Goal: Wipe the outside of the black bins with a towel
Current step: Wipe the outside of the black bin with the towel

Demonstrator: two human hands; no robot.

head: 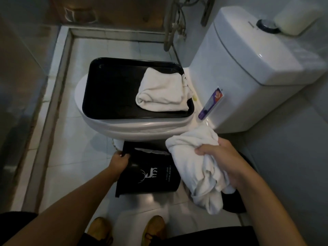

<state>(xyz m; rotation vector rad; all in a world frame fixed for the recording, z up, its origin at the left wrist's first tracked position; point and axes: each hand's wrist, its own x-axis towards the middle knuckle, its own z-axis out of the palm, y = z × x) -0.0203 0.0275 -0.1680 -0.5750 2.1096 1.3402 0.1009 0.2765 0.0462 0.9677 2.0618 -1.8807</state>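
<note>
Black bin sits low in front of the toilet, over the tiled floor, tipped so its printed side wall faces up toward the camera; whether its base touches the floor cannot be told. Likely light, thin-walled plastic: stiff enough to wipe against but apt to flex or skate if pressed without a brace, and its glossy surface looks slippery. Best hold is the rim, which is where the left hand has it, fingers curled over the upper left edge, forearm reaching down and forward. Right hand clenches a bunched white towel, soft and limp, its loose tail hanging below the fist beside the bin's right wall; the wad appears to brush or sit just beside that wall, contact uncertain. Right wrist is turned inward, arm coming from the lower right. A second dark rounded shape lies partly hidden behind the towel's tail, possibly another bin. On the closed toilet lid rests a black tray carrying a second folded towel. A tube leans by the cistern. Yellowish shoes at bottom edge.
</note>
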